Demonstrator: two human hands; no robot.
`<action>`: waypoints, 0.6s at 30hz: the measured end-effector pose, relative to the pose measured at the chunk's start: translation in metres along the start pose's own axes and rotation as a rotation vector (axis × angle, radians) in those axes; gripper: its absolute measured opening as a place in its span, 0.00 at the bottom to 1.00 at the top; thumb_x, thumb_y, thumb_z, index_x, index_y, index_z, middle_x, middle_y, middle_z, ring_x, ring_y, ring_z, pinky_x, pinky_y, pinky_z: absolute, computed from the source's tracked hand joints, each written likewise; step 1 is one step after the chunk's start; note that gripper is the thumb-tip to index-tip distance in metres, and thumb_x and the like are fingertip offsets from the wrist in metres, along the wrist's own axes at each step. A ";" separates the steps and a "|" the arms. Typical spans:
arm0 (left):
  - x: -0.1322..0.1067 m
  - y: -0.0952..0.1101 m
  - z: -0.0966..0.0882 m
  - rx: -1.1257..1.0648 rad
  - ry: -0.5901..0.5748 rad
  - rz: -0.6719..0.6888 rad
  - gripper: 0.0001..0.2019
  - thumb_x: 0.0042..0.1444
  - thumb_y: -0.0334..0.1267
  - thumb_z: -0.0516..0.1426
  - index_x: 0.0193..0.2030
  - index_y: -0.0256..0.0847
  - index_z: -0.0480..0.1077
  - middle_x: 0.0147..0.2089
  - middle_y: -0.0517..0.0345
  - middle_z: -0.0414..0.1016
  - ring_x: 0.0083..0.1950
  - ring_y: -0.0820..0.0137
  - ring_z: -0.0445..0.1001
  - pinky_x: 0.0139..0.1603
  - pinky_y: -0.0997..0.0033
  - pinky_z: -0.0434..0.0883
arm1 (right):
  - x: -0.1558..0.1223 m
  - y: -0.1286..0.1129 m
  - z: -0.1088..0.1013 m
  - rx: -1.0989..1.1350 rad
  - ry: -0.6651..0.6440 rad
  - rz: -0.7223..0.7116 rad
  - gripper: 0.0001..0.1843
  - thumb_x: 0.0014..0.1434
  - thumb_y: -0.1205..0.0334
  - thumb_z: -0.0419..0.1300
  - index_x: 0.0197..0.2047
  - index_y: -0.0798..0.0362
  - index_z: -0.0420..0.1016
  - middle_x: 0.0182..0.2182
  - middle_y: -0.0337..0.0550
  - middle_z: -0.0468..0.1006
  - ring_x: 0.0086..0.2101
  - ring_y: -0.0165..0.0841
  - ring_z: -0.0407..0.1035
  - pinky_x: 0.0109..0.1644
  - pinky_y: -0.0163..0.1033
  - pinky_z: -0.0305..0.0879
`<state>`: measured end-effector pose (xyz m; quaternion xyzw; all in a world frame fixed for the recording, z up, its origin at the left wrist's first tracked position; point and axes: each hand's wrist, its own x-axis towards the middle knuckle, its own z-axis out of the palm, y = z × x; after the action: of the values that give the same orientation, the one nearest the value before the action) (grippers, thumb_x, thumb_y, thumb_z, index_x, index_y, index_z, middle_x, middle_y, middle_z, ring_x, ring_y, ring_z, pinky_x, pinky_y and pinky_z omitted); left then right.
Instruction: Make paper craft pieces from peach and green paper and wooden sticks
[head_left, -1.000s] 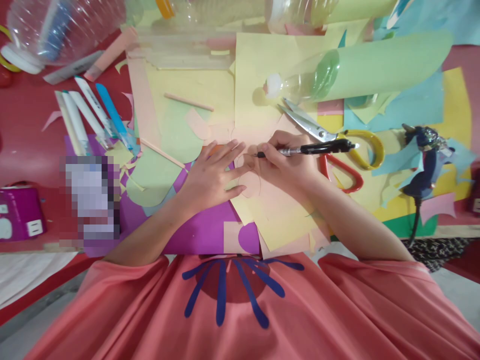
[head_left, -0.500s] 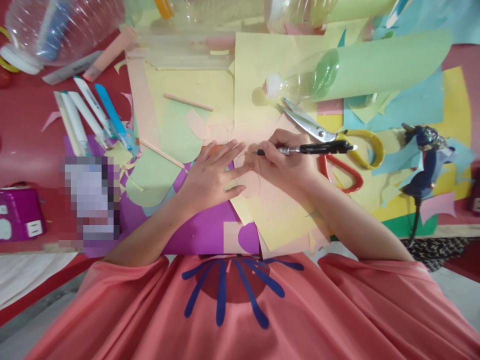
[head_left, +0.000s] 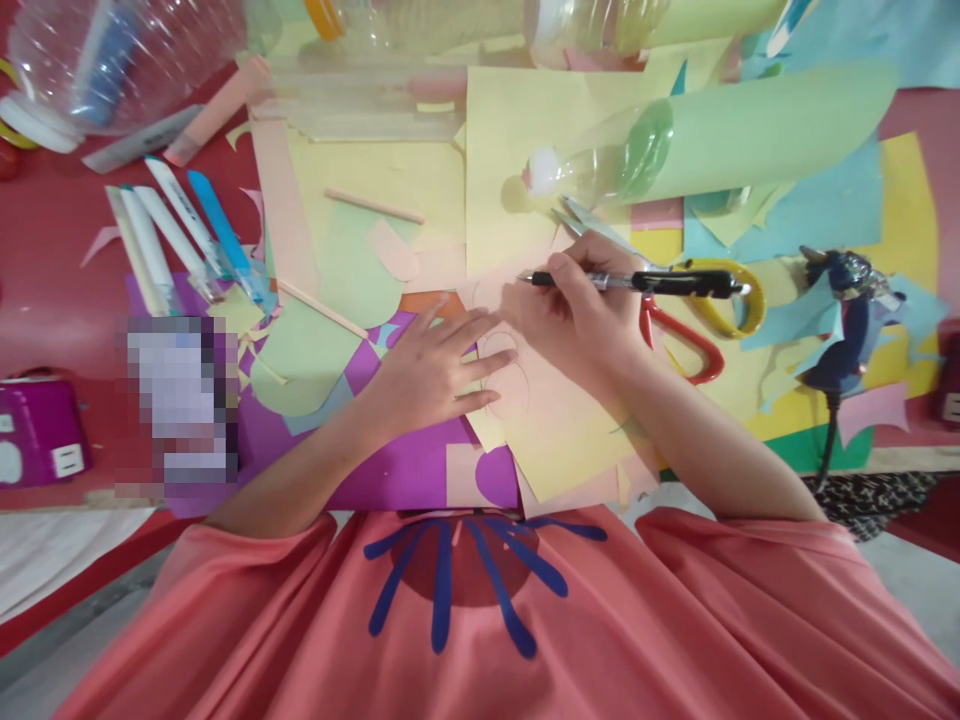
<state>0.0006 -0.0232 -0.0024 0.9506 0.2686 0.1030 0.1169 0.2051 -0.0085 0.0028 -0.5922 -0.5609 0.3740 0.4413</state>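
Note:
My right hand (head_left: 596, 300) grips a black pen (head_left: 660, 284), its tip pointing left just over a pale pink paper (head_left: 562, 385). Thin curved lines are drawn on that paper, near the fingertips of my left hand (head_left: 439, 365). The left hand lies flat with its fingers spread, pressing on the paper's left side. Scissors (head_left: 701, 350) with one yellow and one red handle lie partly under my right hand and the pen. Whether the pen's tip touches the paper I cannot tell.
A plastic bottle wrapped in green paper (head_left: 765, 130) lies at the upper right. Several markers (head_left: 169, 230) and a blurred-out phone-like shape (head_left: 180, 400) are on the left. A dark blue glue gun (head_left: 847, 320) stands right. Paper scraps and a purple sheet (head_left: 405, 460) cover the red table (head_left: 52, 260).
My right hand has moved slightly right and up with the pen, its tip lifting away from the drawn curves. The left hand has slid a little toward me, with its fingers spread.

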 end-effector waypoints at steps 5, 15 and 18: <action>0.002 0.006 -0.002 -0.019 -0.067 0.011 0.18 0.63 0.45 0.55 0.57 0.44 0.73 0.62 0.44 0.72 0.60 0.57 0.73 0.65 0.48 0.65 | 0.003 0.008 -0.005 -0.054 -0.071 -0.055 0.16 0.61 0.64 0.56 0.22 0.49 0.58 0.20 0.35 0.62 0.22 0.28 0.57 0.31 0.41 0.60; 0.002 0.005 0.000 -0.043 -0.056 -0.012 0.18 0.63 0.45 0.55 0.57 0.44 0.73 0.65 0.39 0.67 0.62 0.51 0.70 0.62 0.43 0.66 | 0.000 0.005 0.001 -0.251 -0.105 -0.132 0.20 0.55 0.62 0.62 0.23 0.49 0.51 0.23 0.35 0.55 0.25 0.28 0.48 0.29 0.40 0.54; 0.002 0.005 0.000 -0.032 -0.053 -0.008 0.19 0.63 0.46 0.55 0.57 0.45 0.72 0.65 0.39 0.67 0.62 0.51 0.71 0.61 0.43 0.66 | 0.000 0.007 0.000 -0.212 -0.126 -0.134 0.21 0.55 0.60 0.63 0.23 0.49 0.52 0.22 0.35 0.55 0.25 0.28 0.50 0.29 0.40 0.55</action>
<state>0.0046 -0.0265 -0.0011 0.9499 0.2677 0.0816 0.1394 0.2073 -0.0084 -0.0038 -0.5720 -0.6624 0.3186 0.3641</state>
